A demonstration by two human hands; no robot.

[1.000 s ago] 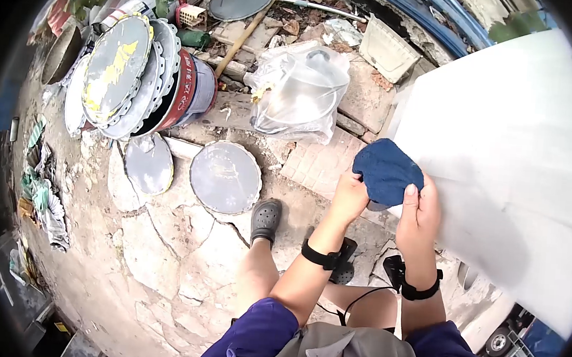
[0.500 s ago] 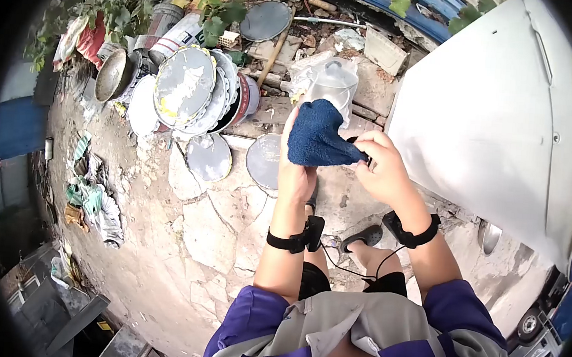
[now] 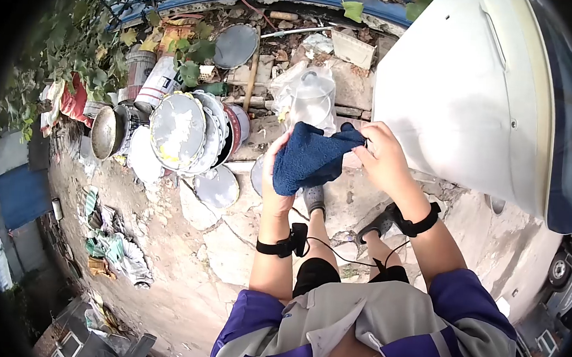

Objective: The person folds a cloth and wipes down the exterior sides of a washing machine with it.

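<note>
A dark blue terry cloth (image 3: 311,157) is stretched between my hands in front of my body. My left hand (image 3: 274,178) grips its left side; the cloth covers most of those fingers. At the cloth's narrow right end, my right hand (image 3: 382,155) pinches a bunched corner between thumb and fingers. The lower edge of the cloth hangs loose. Each wrist wears a black band with a cable running between them. Just beyond the cloth, a clear plastic bag with a translucent container (image 3: 313,97) sits on the ground.
The white body panel of a vehicle (image 3: 457,104) stands close on my right. Paint-stained lids (image 3: 178,131) are stacked on a bucket (image 3: 238,123) at the left. A round lid (image 3: 216,187) lies on cracked paving, and crumpled rags (image 3: 121,253) lie farther left.
The cloth has become more stretched and twisted, its left part lower and its right end raised. My right hand has moved slightly up. The view has shifted toward the right.
</note>
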